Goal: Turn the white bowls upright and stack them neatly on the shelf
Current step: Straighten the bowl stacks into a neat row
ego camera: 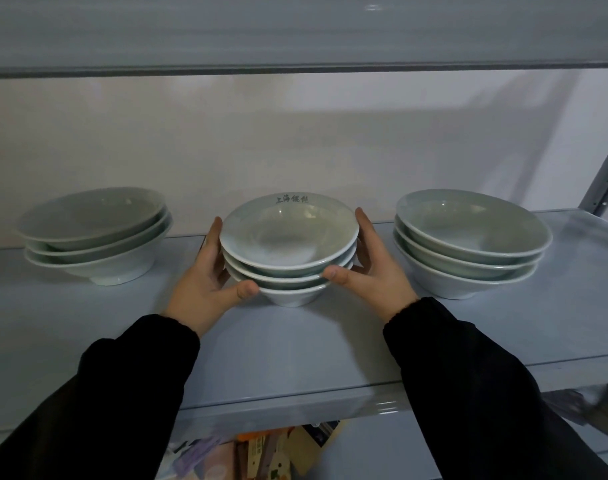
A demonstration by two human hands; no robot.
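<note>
Three stacks of upright white bowls stand on the grey shelf [295,348]. The middle stack [288,237] holds three bowls, and its top bowl carries dark characters on the far inner rim. My left hand [209,282] grips this stack's left side, thumb under the rims in front and fingers behind. My right hand [372,271] grips its right side the same way. The left stack [94,233] of three bowls leans a little. The right stack [472,240] of three bowls stands apart from both hands.
A higher shelf board [295,69] crosses overhead. A perforated metal upright [604,188] rises at the right. Behind the bowls is a pale wall. Below the shelf's front edge lie papers and packages [261,452].
</note>
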